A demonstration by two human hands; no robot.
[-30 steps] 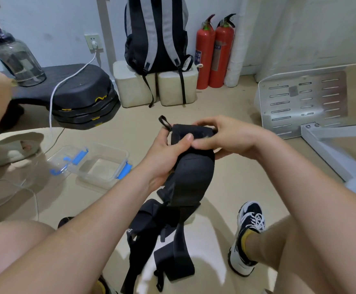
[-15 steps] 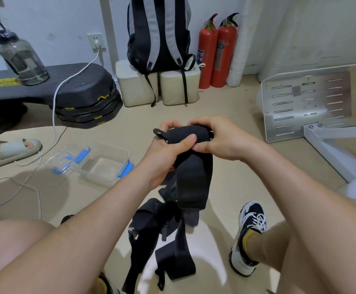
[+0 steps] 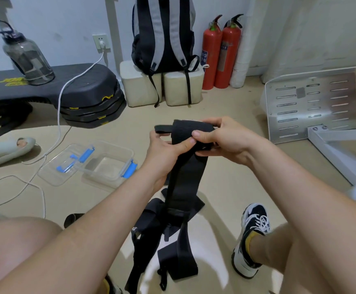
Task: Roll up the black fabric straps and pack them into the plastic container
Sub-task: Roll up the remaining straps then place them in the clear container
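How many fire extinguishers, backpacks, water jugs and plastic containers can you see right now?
red fire extinguishers: 2
backpack: 1
water jug: 1
clear plastic container: 1
Total: 5

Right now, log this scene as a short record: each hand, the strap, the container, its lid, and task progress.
left hand: grips the black fabric strap at its rolled top end
right hand: pinches the same roll from the other side
strap: partly rolled, the rest hangs down
loose straps: heaped on the floor below
plastic container: on the floor, open, no straps inside
lid: lies beside it
progress: nothing packed yet
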